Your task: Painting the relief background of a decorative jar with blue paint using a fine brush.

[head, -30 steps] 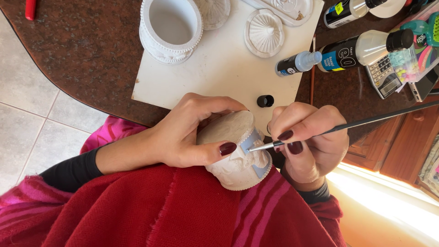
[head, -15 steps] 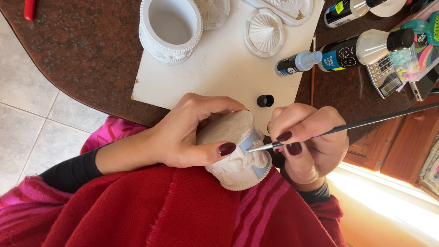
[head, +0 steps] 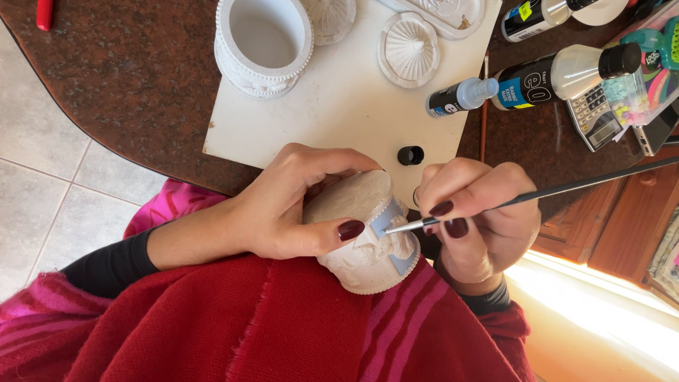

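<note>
Head view: two dark-labelled paint bottles, small and large, lie on the table at 1 o'clock. Left hand curled round white plaster pot over red lap, thumb on top. Right hand at 3 o'clock pinches thin brush, tip on the pot's pale-blue band.

Dark speckled stone countertop, pale tiled floor, wooden cabinet

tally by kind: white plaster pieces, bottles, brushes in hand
White plaster pieces: 5 (held pot, open jar, ribbed lid, footed piece and tray, both cut off by the frame)
Bottles: 3
Brushes: 1
Total: 9
</note>
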